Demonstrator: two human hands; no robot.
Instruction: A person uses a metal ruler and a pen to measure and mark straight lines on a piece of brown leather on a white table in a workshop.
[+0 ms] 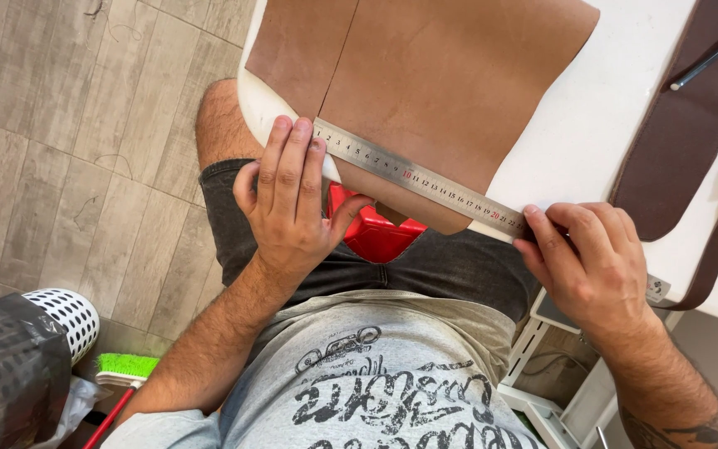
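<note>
A brown leather sheet point(434, 75) lies on a white table point(617, 108) and hangs a little over its near edge. A steel ruler point(425, 179) lies slanted across the leather's near edge. My left hand point(288, 199) presses the ruler's left end with its fingertips, thumb spread below. My right hand point(596, 266) pinches the ruler's right end at the table's edge. A cut line runs down the leather near its left side.
Darker brown leather strips point(683, 125) and a thin dark tool point(712, 56) lie at the right of the table. A red stool point(376, 233) shows between my knees. A white perforated bin point(68, 320) with a black bag and a green brush point(126, 366) stand on the wood-look floor at left.
</note>
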